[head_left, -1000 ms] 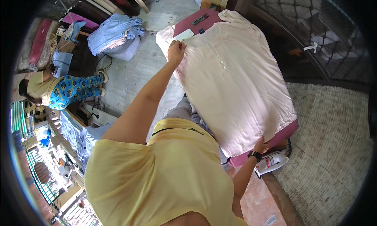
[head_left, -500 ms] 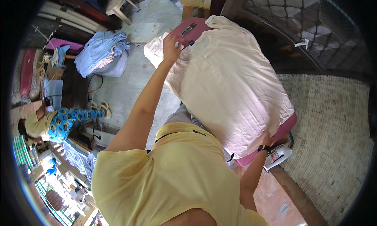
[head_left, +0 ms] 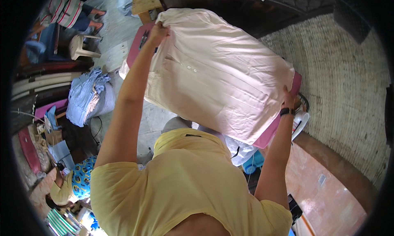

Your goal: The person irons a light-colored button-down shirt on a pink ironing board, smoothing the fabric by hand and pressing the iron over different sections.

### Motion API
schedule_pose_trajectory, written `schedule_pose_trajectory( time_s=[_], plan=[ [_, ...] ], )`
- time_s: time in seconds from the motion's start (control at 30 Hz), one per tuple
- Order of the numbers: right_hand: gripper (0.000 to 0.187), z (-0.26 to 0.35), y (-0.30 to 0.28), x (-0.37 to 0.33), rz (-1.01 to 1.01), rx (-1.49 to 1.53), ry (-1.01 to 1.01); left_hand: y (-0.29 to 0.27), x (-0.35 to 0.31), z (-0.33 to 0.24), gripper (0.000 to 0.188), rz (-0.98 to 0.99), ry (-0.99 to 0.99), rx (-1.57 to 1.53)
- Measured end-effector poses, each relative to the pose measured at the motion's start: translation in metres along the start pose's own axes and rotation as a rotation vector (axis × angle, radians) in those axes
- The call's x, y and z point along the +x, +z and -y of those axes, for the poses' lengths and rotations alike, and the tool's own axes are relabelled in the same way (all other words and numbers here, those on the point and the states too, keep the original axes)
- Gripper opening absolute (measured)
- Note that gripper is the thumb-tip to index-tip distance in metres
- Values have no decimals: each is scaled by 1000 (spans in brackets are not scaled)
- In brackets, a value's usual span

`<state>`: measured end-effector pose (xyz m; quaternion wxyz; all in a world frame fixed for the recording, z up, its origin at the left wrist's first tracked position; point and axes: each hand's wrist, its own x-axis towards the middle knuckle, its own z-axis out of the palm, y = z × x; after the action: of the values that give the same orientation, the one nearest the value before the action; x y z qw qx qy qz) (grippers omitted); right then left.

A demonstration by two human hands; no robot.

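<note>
A cream-pink shirt [head_left: 221,68] with a short buttoned placket lies spread over a pink-covered board [head_left: 269,131]. My left hand [head_left: 159,34] is closed on the shirt's cloth by its far left shoulder. At the opposite end, my right hand [head_left: 289,97], with a dark watch on the wrist, pinches the hem near the board's right edge. A small pair of dark thread snips [head_left: 143,38] lies on the bare pink cover beside my left forearm. Partly behind my right wrist stands a white iron [head_left: 300,123].
A heap of light blue garments [head_left: 88,94] sits on the floor to the left, near a beige plastic stool [head_left: 80,47]. A wooden table [head_left: 144,2] stands at the far end. Two other people are on the left. A ribbed mat [head_left: 340,84] lies to the right.
My left hand has moved from the bare board by the snips onto the shirt's shoulder. The shirt is shifted and flatter, and my right hand has moved along the hem, away from me.
</note>
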<state>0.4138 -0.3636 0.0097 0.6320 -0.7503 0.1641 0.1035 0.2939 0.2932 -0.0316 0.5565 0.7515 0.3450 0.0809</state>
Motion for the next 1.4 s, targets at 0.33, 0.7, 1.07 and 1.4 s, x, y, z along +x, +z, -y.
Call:
schedule_pose_trajectory(
  time_s=[0.33, 0.7, 1.07, 1.4],
  plan=[
    [57, 57, -30, 80, -89, 156, -86, 11, 26, -101, 33, 60, 368, -374],
    [37, -16, -68, 83, -30, -823, -268, 8, -76, -78, 47, -145, 715, 408],
    [45, -126, -31, -178, -199, -509, -165, -22, -167, 43, 31, -278, 394, 488],
    [32, -105, -22, -176, -571, -1258, -431, -16, -158, 52, 21, -445, 254, 215]
  ],
)
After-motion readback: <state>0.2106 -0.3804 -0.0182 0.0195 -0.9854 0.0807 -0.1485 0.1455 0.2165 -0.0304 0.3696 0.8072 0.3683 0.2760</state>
